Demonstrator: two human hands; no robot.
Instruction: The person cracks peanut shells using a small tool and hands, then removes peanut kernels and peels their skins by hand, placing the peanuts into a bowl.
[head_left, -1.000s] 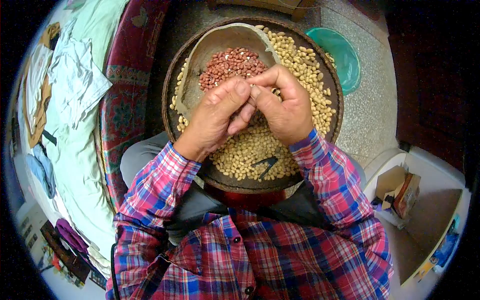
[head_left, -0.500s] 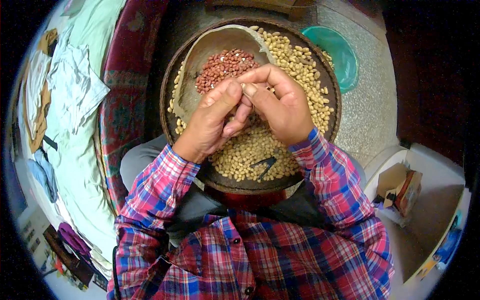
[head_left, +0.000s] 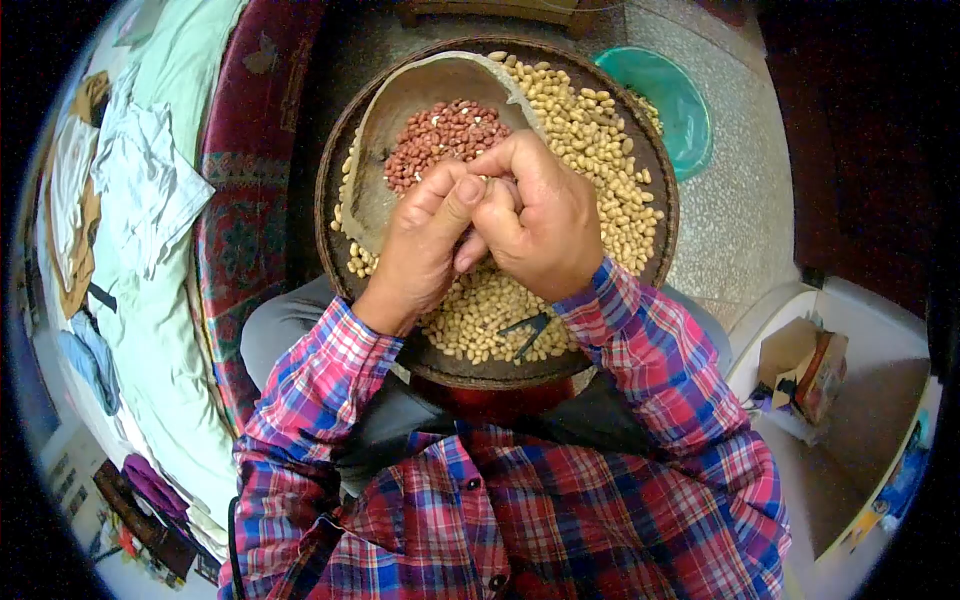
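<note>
My left hand (head_left: 420,240) and my right hand (head_left: 548,225) meet over the near edge of a worn, greyish bowl (head_left: 372,165). Both are closed, thumbs and fingertips pressed together around a peanut that they almost wholly hide. Inside the bowl lies a heap of shelled red peanuts (head_left: 440,138). The bowl rests on a round dark tray (head_left: 672,225) with a raised rim. Unshelled peanuts (head_left: 490,310) cover much of the tray, below my hands and along the right side. A small black forked tool (head_left: 527,332) lies on the near peanuts.
Beyond the tray at the right, a green basin (head_left: 685,120) with some peanuts or shells stands on the speckled floor (head_left: 735,220). At the left is a bed with a pale green sheet (head_left: 165,320) and clothes. An open white container (head_left: 870,400) holding a cardboard box is at the right.
My right hand has moved slightly left and curled in more tightly against the left. The pale bit between the thumbs is now mostly covered. The left hand stays nearly in place.
</note>
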